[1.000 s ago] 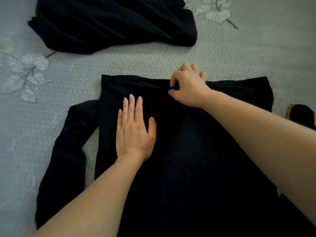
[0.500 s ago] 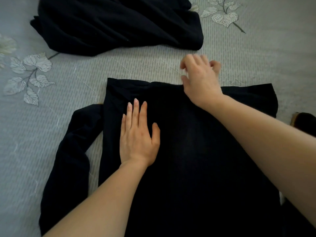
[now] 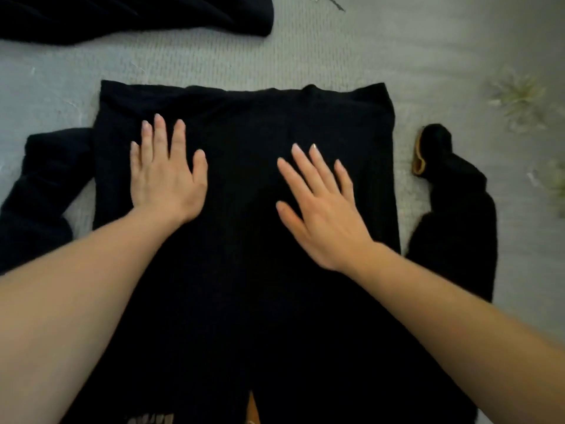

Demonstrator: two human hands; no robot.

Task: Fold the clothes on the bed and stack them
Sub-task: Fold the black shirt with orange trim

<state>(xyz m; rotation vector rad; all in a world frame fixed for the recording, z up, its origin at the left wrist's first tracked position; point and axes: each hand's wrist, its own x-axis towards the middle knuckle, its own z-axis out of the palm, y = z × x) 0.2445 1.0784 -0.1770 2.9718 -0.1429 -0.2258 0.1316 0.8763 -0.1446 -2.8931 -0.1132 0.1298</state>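
Head view: the right hand (image 3: 324,209) no longer pinches the far edge of the black garment (image 3: 244,133) as it did a second ago; it has let go, drawn back toward the person, and now lies palm down on the cloth right of centre, fingers straight and spread, gripping nothing. The left hand (image 3: 166,175) stays where it was, flat on the cloth left of centre, fingers straight and slightly apart, holding nothing. The far edge, previously being tugged, now runs nearly straight across the bed (image 3: 336,50). This suggests the straightening of that edge is finished and the work has passed to smoothing the panel ahead of a fold. No fold of the body is yet evident. The garment lies spread directly beneath both hands, its body running from the far edge back toward the person. Its left sleeve (image 3: 46,179) lies out on the bed just beside the left hand's side. The right sleeve (image 3: 452,224), with a tan lining at the cuff (image 3: 417,157), lies well clear of the right hand. Both sleeves appear still to need bringing in. A second dark garment (image 3: 137,16) lies bunched at the far side, apart from the first and, by its look, unfolded.
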